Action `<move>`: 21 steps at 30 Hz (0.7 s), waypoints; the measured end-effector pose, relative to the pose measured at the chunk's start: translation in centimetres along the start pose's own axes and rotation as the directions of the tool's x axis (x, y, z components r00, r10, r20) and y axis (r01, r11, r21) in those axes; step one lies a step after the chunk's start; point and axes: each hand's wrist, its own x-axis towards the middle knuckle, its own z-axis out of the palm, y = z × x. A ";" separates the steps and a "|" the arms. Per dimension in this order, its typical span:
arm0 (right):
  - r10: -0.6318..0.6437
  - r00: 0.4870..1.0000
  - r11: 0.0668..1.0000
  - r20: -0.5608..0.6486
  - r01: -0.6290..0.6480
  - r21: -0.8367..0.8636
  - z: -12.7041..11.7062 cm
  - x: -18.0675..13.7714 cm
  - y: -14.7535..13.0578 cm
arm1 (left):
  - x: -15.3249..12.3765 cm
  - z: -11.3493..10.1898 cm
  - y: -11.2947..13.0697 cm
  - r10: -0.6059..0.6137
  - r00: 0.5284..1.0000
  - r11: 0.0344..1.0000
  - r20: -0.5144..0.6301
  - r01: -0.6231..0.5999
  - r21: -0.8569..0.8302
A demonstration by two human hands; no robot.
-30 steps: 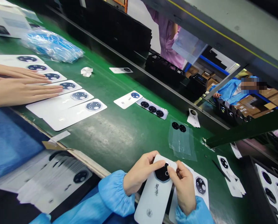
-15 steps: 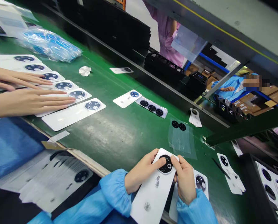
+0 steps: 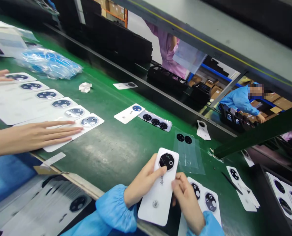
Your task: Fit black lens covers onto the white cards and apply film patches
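A white phone back cover with a round black camera plate near its top is tilted up over the bench edge. My left hand grips its left side, thumb pressed on the front just under the camera plate. At the right edge, the curled fingers of my right hand close on the cover; their tips are partly hidden. Beneath and beside my right hand lie two more white covers, one with its camera plate in plain sight.
A co-worker's hand rests flat on a row of white covers at left. A strip of black camera plates and a clear film lie mid-bench. A green post slants above a black tray at right.
My left thumb has slid down off the camera plate. My right hand has moved from the cover's top corner down to its right edge. The co-worker's hands have moved apart.
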 end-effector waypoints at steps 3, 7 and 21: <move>0.063 0.991 0.998 0.117 -0.064 0.012 0.5 -0.7 0.1 | 0.6 -0.5 1.0 0.060 0.994 0.998 -0.087 -0.059 0.019; 0.079 0.988 0.997 0.133 -0.079 -0.005 0.3 -0.3 -0.9 | 0.9 -0.6 1.9 0.097 0.985 0.995 -0.141 -0.092 0.040; -0.086 0.995 0.995 -0.048 0.083 -0.053 -4.9 0.7 -1.0 | 12.5 -3.2 8.8 0.184 0.972 0.858 -0.147 -0.086 0.506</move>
